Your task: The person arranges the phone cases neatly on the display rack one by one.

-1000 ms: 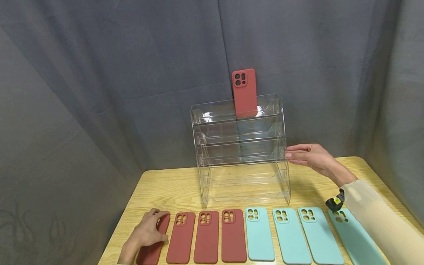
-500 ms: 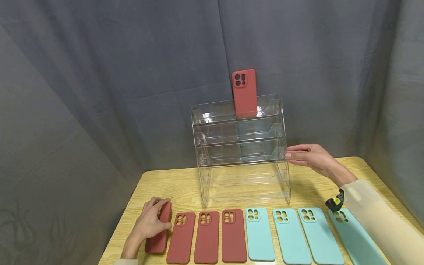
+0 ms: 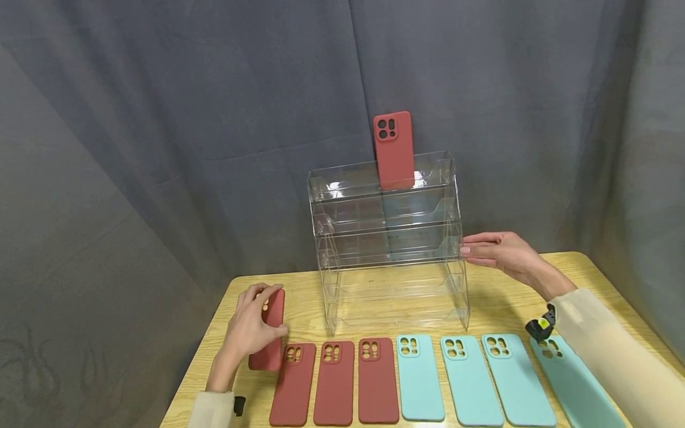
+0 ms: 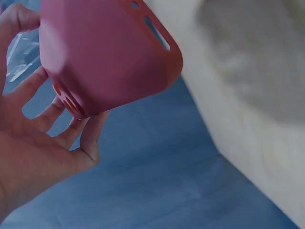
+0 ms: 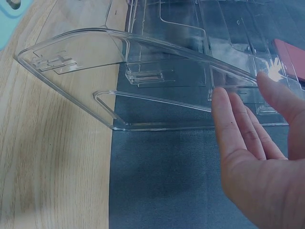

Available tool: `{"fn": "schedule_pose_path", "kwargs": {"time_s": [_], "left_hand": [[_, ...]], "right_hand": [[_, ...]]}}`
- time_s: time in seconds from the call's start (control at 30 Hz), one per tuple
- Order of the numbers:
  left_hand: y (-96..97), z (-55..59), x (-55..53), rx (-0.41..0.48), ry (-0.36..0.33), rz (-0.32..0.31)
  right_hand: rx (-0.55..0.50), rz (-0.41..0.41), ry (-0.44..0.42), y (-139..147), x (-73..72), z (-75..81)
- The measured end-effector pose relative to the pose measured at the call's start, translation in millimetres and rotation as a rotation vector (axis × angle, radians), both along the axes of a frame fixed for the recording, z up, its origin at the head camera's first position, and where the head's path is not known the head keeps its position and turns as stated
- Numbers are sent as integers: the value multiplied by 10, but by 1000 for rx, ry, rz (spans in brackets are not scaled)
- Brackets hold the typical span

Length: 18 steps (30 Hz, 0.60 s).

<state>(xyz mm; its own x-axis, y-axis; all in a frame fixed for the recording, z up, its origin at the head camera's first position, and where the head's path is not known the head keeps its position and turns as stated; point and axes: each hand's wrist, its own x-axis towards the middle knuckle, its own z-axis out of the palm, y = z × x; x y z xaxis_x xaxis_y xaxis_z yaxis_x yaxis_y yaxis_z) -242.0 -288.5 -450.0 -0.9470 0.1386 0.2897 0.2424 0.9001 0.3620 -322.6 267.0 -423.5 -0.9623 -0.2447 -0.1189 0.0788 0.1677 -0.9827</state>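
My left hand grips a dark red phone case by its long edges, thumb on the right side and fingers over the top left. The case is tilted up above the table, its lower end overlapping the neighbouring red case. In the left wrist view the same phone case shows its camera holes and a slot in its side. My right hand touches the side of a clear tiered display rack with straight fingers; the right wrist view shows its fingertips at the side panel. Another red case stands in the rack's top tier.
Three red phone cases lie in a row on the wooden table, continued to the right by several mint ones. The right sleeve reaches over the rightmost. A grey curtain hangs behind the rack.
My left hand has raised the leftmost red case off the table and moved it forward and slightly right. My right hand has stayed at the rack's side.
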Motion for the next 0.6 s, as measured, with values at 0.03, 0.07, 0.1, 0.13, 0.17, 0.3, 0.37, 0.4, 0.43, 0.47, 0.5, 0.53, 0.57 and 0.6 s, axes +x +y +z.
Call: {"fn": "schedule_pose_path", "kwargs": {"time_s": [0.03, 0.07, 0.1, 0.13, 0.17, 0.3, 0.37, 0.4, 0.43, 0.47, 0.5, 0.53, 0.57, 0.6], "left_hand": [[16, 50, -17, 3, 15, -7], [34, 100, -38, 6, 28, -12], [55, 150, -57, 7, 42, -17], [77, 200, -79, 6, 55, -22], [104, 251, -102, 8, 69, -28], [233, 446, -205, 13, 120, -49], [306, 551, -255, 9, 148, -56], [344, 606, -282, 5, 162, -58], [388, 665, -305, 1, 176, -60], [434, 726, -333, -4, 191, -62], [482, 787, -359, -13, 209, -64], [533, 848, -384, -19, 224, -66], [585, 908, -410, -24, 239, -70], [637, 965, -436, -28, 251, -73]], "right_hand": [[-3, 0, 0, -6, -7, -1], [-6, 2, 0, -10, -10, -1], [-9, 4, 0, -15, -13, 0], [-12, 7, 0, -18, -15, 1], [-13, 6, -1, -20, -15, 2], [-20, 6, -5, -19, -11, 7], [-17, 4, -8, -21, -13, 2], [-17, 4, -10, -22, -15, 0], [-14, 3, -10, -23, -16, -1], [-12, 2, -11, -22, -15, -3], [-12, 2, -11, -21, -15, -3], [-11, 2, -11, -19, -16, -3], [-12, 2, -10, -18, -17, -2], [-13, 1, -9, -16, -18, -1]]}}
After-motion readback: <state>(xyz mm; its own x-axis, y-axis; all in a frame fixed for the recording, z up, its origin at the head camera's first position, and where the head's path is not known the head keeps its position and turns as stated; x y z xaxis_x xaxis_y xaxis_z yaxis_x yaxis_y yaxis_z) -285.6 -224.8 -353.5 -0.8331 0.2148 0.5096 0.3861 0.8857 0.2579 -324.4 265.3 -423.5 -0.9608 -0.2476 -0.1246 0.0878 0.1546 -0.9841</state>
